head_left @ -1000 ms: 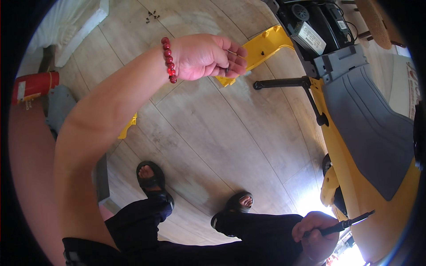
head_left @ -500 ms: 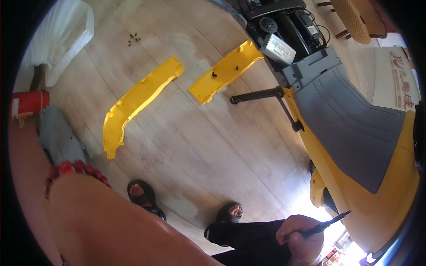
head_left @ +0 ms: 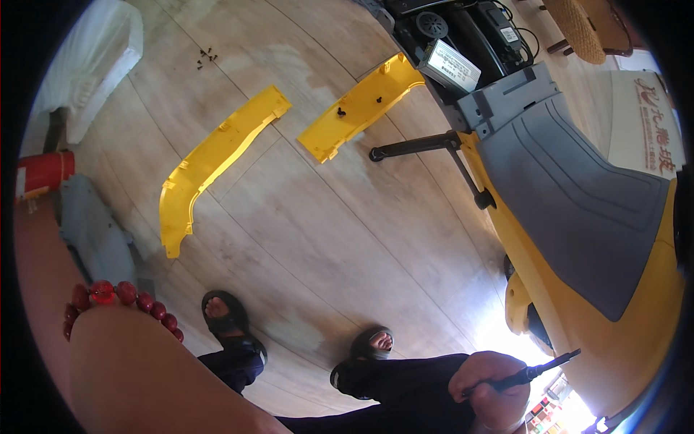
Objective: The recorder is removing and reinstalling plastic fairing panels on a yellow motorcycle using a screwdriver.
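Note:
My right hand [head_left: 495,390] is closed around a slim dark screwdriver [head_left: 531,374], its tip pointing right toward the yellow side of a scooter [head_left: 571,289]. My bare left forearm [head_left: 144,362] fills the lower left, with a red bead bracelet [head_left: 126,293] at the wrist; the left hand itself does not show. A grey plastic panel [head_left: 97,224] appears just beyond the bracelet. The scooter has a grey footboard [head_left: 571,210], and its front housing stands uncovered, showing dark parts, wires and a silver labelled box [head_left: 450,65].
Two yellow trim panels, a curved one [head_left: 206,170] and a shorter one [head_left: 361,108] with small dark screws on it, lie on the wooden floor [head_left: 311,239]. Several screws [head_left: 207,57] lie farther off. A black kickstand [head_left: 416,147] juts from the scooter. A red cylinder [head_left: 45,173] is at left.
The floor, panels and screws appear slightly farther left and up as the view shifts. My left forearm sits a little lower and more to the left. The right hand still grips the screwdriver.

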Demonstrator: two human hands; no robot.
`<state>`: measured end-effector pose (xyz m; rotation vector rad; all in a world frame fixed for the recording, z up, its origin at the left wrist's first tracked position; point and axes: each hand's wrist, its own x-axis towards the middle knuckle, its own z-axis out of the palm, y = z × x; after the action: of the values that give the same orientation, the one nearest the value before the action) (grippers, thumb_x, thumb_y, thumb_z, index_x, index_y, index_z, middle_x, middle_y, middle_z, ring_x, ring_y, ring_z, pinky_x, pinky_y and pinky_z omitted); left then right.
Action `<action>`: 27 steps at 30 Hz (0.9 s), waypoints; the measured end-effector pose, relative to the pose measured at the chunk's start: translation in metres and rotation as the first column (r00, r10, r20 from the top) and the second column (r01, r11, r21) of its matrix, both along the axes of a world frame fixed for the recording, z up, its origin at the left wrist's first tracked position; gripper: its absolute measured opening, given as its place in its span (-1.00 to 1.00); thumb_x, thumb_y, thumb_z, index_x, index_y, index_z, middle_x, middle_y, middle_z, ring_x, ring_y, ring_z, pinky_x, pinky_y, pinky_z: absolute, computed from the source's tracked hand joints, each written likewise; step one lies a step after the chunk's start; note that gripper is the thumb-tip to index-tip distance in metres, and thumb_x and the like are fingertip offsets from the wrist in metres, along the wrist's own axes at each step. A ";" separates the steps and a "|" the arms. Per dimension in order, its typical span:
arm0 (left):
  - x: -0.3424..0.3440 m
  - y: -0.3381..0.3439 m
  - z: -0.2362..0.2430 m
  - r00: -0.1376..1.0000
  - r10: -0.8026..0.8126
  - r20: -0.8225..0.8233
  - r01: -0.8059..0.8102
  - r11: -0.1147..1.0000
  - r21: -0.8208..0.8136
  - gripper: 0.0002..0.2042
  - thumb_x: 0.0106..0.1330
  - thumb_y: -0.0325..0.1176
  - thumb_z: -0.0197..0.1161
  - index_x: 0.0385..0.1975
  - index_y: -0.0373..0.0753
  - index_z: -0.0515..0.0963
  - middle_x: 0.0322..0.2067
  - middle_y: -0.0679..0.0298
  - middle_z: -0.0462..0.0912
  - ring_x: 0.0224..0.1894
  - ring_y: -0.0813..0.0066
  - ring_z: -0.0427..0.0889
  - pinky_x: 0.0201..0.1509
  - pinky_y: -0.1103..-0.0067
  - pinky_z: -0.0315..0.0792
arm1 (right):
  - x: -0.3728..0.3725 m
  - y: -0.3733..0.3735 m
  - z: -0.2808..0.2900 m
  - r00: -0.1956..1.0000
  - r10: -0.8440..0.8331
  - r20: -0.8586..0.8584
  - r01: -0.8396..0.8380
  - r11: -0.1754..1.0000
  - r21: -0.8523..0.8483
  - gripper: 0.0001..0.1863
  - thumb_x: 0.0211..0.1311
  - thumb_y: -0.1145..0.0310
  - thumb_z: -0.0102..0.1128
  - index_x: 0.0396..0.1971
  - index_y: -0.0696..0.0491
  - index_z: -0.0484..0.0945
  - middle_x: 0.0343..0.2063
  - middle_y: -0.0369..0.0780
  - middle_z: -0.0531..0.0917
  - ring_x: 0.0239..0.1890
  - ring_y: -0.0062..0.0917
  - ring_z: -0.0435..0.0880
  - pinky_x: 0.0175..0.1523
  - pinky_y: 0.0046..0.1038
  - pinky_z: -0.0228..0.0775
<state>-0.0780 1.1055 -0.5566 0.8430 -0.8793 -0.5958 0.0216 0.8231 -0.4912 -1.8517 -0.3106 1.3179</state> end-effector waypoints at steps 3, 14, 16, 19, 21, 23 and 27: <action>-0.003 -0.002 -0.002 0.998 0.045 0.032 -0.045 0.999 -0.010 -0.69 0.18 -0.20 0.18 -0.70 -0.25 0.38 -0.70 0.28 0.38 -0.60 0.44 0.39 -0.54 0.58 0.28 | 0.001 -0.001 -0.003 1.000 0.011 -0.002 -0.011 1.000 0.005 -0.72 0.06 0.25 0.19 -0.56 0.20 0.46 -0.61 -0.19 0.46 -0.58 -0.56 0.38 -0.48 -0.58 0.22; -0.049 -0.023 -0.006 0.318 0.712 -0.626 -0.708 0.618 0.342 -0.94 0.13 -0.46 0.06 -0.55 -0.23 0.37 -0.57 0.32 0.35 -0.55 0.50 0.37 -0.40 0.57 0.26 | 0.001 -0.003 0.004 0.999 0.004 0.039 -0.004 1.000 -0.002 -0.70 0.05 0.24 0.20 -0.57 0.20 0.46 -0.62 -0.19 0.45 -0.60 -0.55 0.38 -0.50 -0.57 0.21; -0.046 -0.014 -0.068 0.215 0.508 -0.834 -0.831 0.543 0.117 -0.75 -0.09 -0.64 -0.05 -0.36 -0.22 0.38 -0.42 0.34 0.40 -0.49 0.53 0.39 -0.33 0.61 0.26 | 0.001 -0.003 -0.003 0.999 0.022 0.024 -0.023 0.999 0.028 -0.71 0.04 0.24 0.19 -0.57 0.20 0.46 -0.63 -0.18 0.44 -0.60 -0.55 0.38 -0.52 -0.58 0.19; -0.045 -0.012 -0.093 0.064 0.545 -0.836 -0.851 0.467 0.239 -0.58 -0.16 -0.67 -0.15 -0.21 -0.23 0.36 -0.32 0.33 0.40 -0.34 0.51 0.42 -0.21 0.60 0.29 | 0.002 -0.004 -0.006 0.999 -0.005 0.034 0.005 1.000 0.005 -0.72 0.03 0.26 0.17 -0.59 0.20 0.46 -0.64 -0.19 0.43 -0.61 -0.54 0.38 -0.53 -0.58 0.18; -0.042 -0.014 -0.094 0.000 0.585 -0.811 -0.822 0.461 0.333 -0.52 -0.10 -0.68 -0.18 -0.08 -0.26 0.35 -0.25 0.29 0.45 -0.23 0.44 0.47 -0.09 0.56 0.32 | 0.001 -0.005 -0.005 0.998 -0.012 0.063 0.013 1.000 -0.019 -0.71 0.03 0.25 0.17 -0.60 0.20 0.46 -0.65 -0.19 0.43 -0.61 -0.54 0.37 -0.53 -0.58 0.17; -0.045 -0.012 -0.101 0.089 0.572 -0.816 -0.847 0.474 0.240 -0.46 -0.06 -0.71 -0.22 0.03 -0.29 0.29 -0.12 0.19 0.47 -0.07 0.33 0.49 0.06 0.51 0.32 | 0.000 -0.005 -0.004 0.995 -0.017 0.097 0.020 0.999 -0.031 -0.71 0.03 0.24 0.18 -0.61 0.21 0.46 -0.65 -0.19 0.42 -0.61 -0.54 0.37 -0.53 -0.58 0.17; -0.044 -0.011 -0.098 0.124 0.488 -0.864 -0.846 0.507 0.165 -0.44 -0.06 -0.74 -0.24 0.06 -0.34 0.23 -0.01 0.08 0.43 0.07 0.21 0.43 0.17 0.43 0.30 | 0.000 -0.001 -0.004 0.997 -0.026 0.066 0.028 0.999 -0.036 -0.71 0.01 0.25 0.18 -0.62 0.21 0.47 -0.65 -0.19 0.42 -0.61 -0.55 0.36 -0.53 -0.58 0.15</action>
<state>-0.1215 1.0949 -0.6544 0.3901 0.4124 0.0986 0.0215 0.8220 -0.4953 -1.9263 -0.2969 1.2541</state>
